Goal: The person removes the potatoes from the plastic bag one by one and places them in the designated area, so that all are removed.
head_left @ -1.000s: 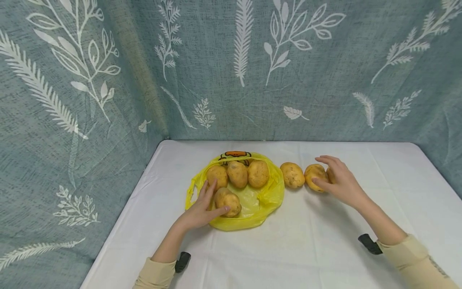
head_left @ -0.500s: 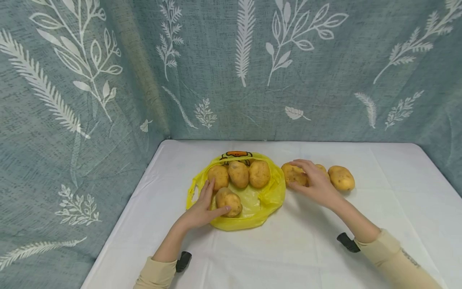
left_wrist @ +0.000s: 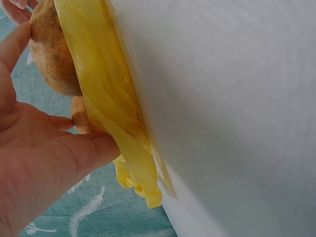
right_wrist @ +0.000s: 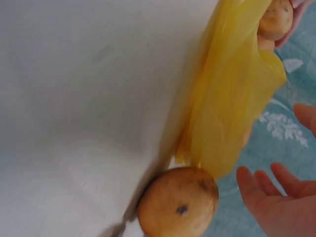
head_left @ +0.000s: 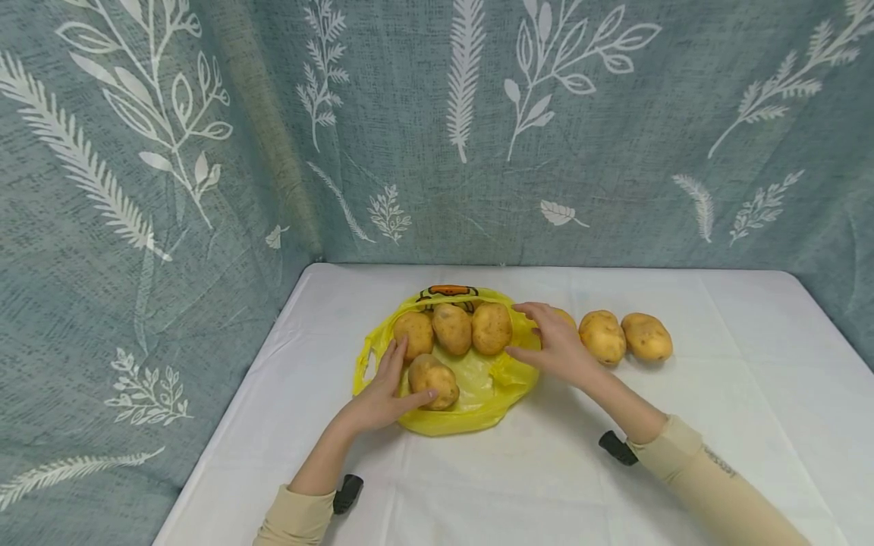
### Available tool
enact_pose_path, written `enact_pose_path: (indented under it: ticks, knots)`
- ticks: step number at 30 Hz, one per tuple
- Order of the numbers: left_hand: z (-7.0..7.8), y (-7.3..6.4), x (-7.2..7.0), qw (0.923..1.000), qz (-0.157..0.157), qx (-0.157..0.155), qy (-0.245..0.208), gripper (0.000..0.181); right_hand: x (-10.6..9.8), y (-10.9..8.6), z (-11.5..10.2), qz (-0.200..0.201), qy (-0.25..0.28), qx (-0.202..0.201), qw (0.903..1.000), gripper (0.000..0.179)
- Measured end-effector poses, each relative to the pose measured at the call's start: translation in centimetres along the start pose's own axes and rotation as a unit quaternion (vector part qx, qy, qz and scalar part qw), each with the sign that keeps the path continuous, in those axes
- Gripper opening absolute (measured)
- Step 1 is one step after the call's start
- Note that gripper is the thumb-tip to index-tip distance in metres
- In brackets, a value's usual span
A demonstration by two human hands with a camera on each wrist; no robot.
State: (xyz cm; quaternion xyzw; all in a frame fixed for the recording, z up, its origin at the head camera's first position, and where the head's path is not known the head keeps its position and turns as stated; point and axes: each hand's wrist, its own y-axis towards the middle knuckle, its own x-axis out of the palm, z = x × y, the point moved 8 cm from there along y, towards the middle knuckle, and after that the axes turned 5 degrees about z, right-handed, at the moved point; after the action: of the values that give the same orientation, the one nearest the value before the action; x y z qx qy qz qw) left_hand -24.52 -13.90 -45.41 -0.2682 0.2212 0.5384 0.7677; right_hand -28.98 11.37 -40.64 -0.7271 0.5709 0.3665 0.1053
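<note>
In the head view a yellow plastic bag (head_left: 447, 422) lies open with several potatoes in it. My left hand (head_left: 374, 398) spreads at its left front edge, thumb against the front potato (head_left: 440, 388) and fingertips by the back-left potato (head_left: 413, 334). The left wrist view shows that thumb touching a potato (left_wrist: 52, 52), with other fingers along the bag's side (left_wrist: 106, 74). My right hand (head_left: 556, 345) hovers at the bag's right rim, fingers parted and holding nothing. Below it in the right wrist view sits a potato (right_wrist: 177, 202) beside the bag.
Right of the bag, two potatoes (head_left: 602, 337) (head_left: 647, 337) lie side by side on the white-covered table (head_left: 519, 485); a third is partly hidden behind my right hand. A blue-green leaf-patterned curtain (head_left: 410, 136) hangs behind and to the left.
My right hand has moved left, from above the row of potatoes on the table to the bag's right rim. The left hand and the bag stay in place.
</note>
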Motion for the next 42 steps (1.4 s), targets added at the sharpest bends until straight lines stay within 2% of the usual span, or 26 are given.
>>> enact_pose_path:
  ticks: [11, 16, 22, 27, 42]
  knots:
    - [-0.1, 0.1, -0.1, 1.0000, 0.000, 0.004, 0.001, 0.104, 2.7, 1.6, -0.7, -0.011, -0.050, -0.006, 0.9987, 0.074]
    - [-0.1, 0.2, -0.1, 1.0000, -0.001, 0.008, 0.002, 0.103, 3.1, 2.0, -1.0, -0.005, -0.071, -0.007, 0.9975, 0.075]
    - [-0.2, 0.2, -0.1, 1.0000, -0.003, 0.006, 0.000, 0.104, 3.6, 2.5, -0.8, -0.022, -0.093, 0.004, 0.9955, 0.076]
    - [-0.2, 0.1, -0.1, 1.0000, -0.002, 0.005, -0.002, 0.104, 4.1, 2.9, -0.1, -0.039, -0.099, 0.028, 0.9939, 0.081]
    - [-0.2, 0.2, 0.1, 1.0000, -0.003, 0.004, -0.001, 0.105, 4.7, 3.5, 0.5, -0.056, -0.110, 0.052, 0.9910, 0.090]
